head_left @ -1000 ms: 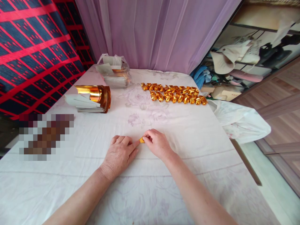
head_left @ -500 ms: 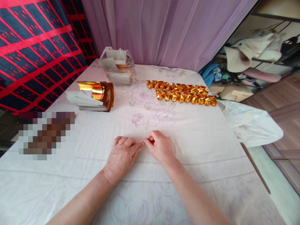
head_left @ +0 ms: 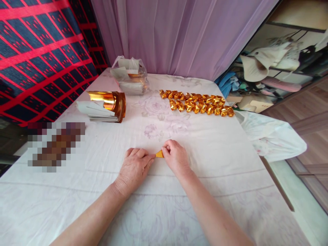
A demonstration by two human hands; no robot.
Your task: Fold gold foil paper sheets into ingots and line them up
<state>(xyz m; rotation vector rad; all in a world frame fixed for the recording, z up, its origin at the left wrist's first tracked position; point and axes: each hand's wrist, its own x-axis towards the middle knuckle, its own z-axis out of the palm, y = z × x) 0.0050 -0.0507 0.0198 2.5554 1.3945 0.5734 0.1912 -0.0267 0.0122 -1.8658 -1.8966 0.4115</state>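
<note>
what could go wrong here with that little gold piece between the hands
The gold paper piece is tiny and mostly hidden between the left hand and right hand, so a fold could easily go crooked or the foil might tear. The white cloth looks soft and wrinkled, which may blur a crease. A wide sweep of an arm could scatter the folded gold pieces near the far edge.

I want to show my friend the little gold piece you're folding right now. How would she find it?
Start at the big white flowery sheet over the table, then look at its near middle, where the left hand and right hand meet. The small gold paper peeks out between their fingertips, alone and flat, unlike the puffy finished gold pieces lined up far behind.
</note>
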